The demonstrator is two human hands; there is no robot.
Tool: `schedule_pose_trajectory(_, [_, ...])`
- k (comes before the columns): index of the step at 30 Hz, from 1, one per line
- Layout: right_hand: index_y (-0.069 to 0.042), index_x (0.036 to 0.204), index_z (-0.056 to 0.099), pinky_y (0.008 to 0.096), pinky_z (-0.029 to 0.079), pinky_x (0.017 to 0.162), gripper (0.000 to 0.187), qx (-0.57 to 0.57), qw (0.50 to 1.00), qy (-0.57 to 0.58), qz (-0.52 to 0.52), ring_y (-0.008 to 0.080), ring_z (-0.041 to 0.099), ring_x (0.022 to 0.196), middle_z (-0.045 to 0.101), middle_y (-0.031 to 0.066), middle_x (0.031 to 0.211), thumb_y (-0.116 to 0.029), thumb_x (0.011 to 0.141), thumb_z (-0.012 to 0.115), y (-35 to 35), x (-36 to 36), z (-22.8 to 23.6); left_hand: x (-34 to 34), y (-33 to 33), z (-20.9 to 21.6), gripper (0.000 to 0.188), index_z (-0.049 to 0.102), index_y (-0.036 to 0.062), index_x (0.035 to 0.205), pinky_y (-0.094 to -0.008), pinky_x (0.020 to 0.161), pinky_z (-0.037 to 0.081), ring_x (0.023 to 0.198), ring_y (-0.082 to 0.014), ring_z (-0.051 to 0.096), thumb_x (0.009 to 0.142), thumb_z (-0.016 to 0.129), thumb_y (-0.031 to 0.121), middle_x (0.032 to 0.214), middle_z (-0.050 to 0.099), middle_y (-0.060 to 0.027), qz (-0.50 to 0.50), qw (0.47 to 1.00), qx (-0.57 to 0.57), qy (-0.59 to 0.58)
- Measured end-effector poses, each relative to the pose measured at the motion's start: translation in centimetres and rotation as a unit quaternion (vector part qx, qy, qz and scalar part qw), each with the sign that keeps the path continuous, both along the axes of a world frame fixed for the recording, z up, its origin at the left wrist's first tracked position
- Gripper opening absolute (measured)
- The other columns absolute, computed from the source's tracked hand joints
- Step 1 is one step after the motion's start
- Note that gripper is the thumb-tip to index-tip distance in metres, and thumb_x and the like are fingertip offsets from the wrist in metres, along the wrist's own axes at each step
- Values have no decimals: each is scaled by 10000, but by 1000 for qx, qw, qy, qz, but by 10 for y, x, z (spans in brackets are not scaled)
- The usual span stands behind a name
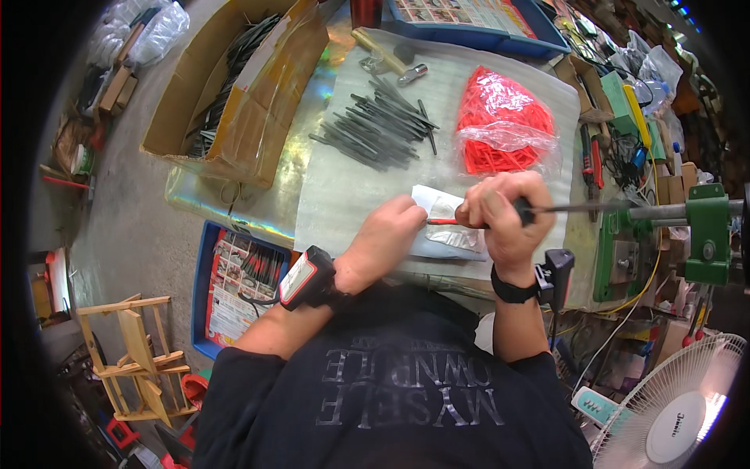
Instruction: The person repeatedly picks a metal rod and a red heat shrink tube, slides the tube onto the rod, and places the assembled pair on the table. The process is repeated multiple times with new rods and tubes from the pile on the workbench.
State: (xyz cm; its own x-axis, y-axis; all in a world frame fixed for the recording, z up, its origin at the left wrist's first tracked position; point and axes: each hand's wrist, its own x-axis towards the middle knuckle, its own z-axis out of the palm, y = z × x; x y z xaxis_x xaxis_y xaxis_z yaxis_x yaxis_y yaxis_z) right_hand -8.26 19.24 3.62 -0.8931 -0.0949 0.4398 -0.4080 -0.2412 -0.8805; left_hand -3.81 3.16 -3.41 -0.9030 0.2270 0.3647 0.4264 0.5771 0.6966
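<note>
Black T-shirt [406, 391] is spanning six o'clock; left grip [410, 211] and right grip [504, 211] are clasping a thin red-ended rod [443, 221]; red-and-black strips [260, 264], seemingly finished, are lying at eight, bare grey strips [373, 131] remaining at twelve.

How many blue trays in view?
2: a far tray beyond the bag of red pieces, and a lower-left tray beside the left forearm. Others may be hidden.

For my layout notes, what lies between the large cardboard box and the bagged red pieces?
The head view shows dark strips and, farther away, a hammer.
</note>
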Motion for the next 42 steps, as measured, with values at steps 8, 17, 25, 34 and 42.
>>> schedule_pose_trajectory(8, [-48, 739, 529, 257, 389, 480, 158, 167, 985, 20, -29, 82, 517, 545, 556, 37, 624, 20, 705, 668, -23, -7, -14, -1, 0, 3, 61, 560, 26, 821, -384, 635, 472, 726, -321, 563, 783, 608, 23, 792, 551, -129, -8, 1000, 30, -4])
schedule_pose_trajectory(17, [-27, 772, 442, 291, 454, 471, 148, 109, 986, 121, 34, 135, 486, 483, 515, 86, 607, 90, 817, 521, -13, 2, -7, 0, 0, 3, 68, 554, 27, 820, -386, 640, 479, 729, -328, 564, 776, 603, 14, 790, 541, -133, -3, 1000, 16, -3])
schedule_pose_trajectory(25, [-20, 871, 472, 263, 416, 435, 82, -21, 998, -47, 20, 117, 499, 505, 507, 56, 624, 36, 856, 530, -7, 9, -28, 3, -5, 9, 76, 558, 18, 822, -392, 649, 473, 739, -336, 561, 767, 597, -16, 794, 542, -146, 13, 1000, 17, -16])
schedule_pose_trajectory(34, [-21, 974, 490, 300, 474, 600, 145, -92, 974, -194, -74, 161, 536, 629, 516, 72, 722, -78, 857, 555, 72, 21, -19, 7, -91, -2, 64, 592, -3, 840, -359, 642, 467, 742, -314, 576, 779, 609, -10, 806, 567, -138, 139, 990, -30, -21])
schedule_pose_trajectory(42, [30, 1232, 430, 319, 538, 625, 381, 79, 931, -303, -188, 143, 568, 727, 509, 53, 850, -19, 861, 505, 107, 35, -65, -17, -103, -6, 133, 595, 24, 903, -400, 726, 460, 841, -335, 549, 778, 549, 20, 857, 554, -146, 154, 983, -100, 10])
